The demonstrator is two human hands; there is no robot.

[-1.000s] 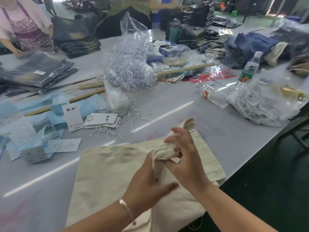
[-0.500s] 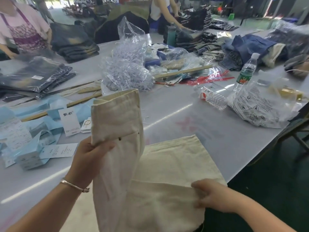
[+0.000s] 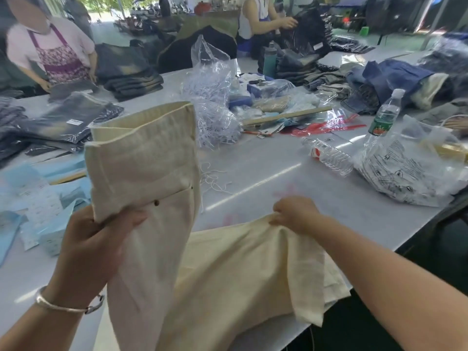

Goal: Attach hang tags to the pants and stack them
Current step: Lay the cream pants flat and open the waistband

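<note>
The left hand (image 3: 93, 239) is up high, with its back to the camera. Its thumb lies flat on the front of the pale pants (image 3: 152, 173) and its fingers curl behind, so its grip is tight on the cloth. A silver bracelet (image 3: 63, 306) sits on the left wrist. The left arm comes up from the bottom corner. The right hand (image 3: 295, 215) is lower and further out. Its fingers pinch a fold of the same pants. The bare right arm stretches in from the right side
</note>
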